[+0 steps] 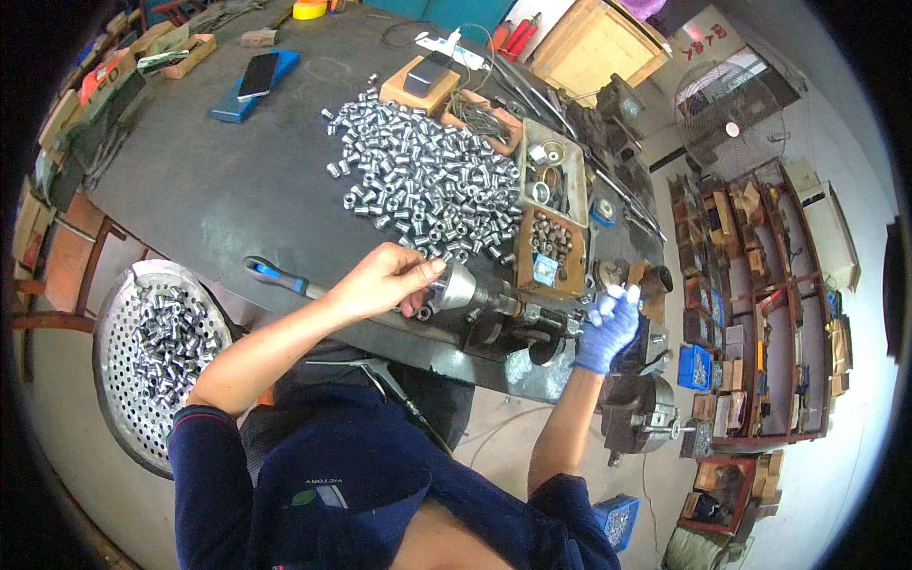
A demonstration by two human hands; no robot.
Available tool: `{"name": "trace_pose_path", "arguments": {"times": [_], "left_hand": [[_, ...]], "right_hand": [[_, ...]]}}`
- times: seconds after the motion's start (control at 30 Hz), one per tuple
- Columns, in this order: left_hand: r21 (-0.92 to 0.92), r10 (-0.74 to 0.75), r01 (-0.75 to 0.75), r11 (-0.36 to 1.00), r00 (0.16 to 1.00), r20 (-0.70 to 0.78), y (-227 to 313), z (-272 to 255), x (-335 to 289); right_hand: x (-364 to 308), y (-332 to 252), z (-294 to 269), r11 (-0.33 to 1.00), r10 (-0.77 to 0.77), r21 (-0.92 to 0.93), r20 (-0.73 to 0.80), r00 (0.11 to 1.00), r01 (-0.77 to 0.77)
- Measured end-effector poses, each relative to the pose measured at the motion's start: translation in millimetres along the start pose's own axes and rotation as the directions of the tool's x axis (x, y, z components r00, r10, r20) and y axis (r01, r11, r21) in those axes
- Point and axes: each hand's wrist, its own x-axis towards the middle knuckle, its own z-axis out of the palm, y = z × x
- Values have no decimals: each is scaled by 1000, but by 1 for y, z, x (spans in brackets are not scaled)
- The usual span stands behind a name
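Metal cone (458, 287) on the end of a dark machine (518, 312) sits at the fingertips of the bare left hand (385, 278), near the table's close edge. That hand's thumb and fingers are drawn together at the cone's left side; I cannot tell whether they pinch a small part there. The right hand (608, 328), in a pale blue glove, is at the machine's other end with its fingers bent; whether it grips anything is hidden. The cone looks hard, smooth and heavy, best taken around its wide side with a full hand.

Just beyond, on the table (190, 180), lies a big heap of shiny metal fittings (418, 171). Each should be stiff, hard to damage and light enough for 2 fingers, though the polished sides may slip, more so if oily. Thumb and forefinger across the round side seems the surest hold. Right of the heap stands a wooden box (556, 288) of small parts.

Farther left, a round metal tray (112, 356) with many holes carries more fittings; loaded, it is probably heavy and better held by 2 opposite sides of its rim.
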Motion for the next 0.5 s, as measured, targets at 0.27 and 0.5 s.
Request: {"name": "trace_pose_path", "arguments": {"times": [0.27, 0.5], "left_hand": [[-76, -44, 47, 996, 998, 40, 5, -3, -3], [-126, -11, 15, 992, 999, 35, 8, -8, -3]], "right_hand": [[-83, -13, -44, 998, 25, 58, 72, 997, -29], [-44, 53, -71, 970, 170, -112, -317, 933, -214]]}}
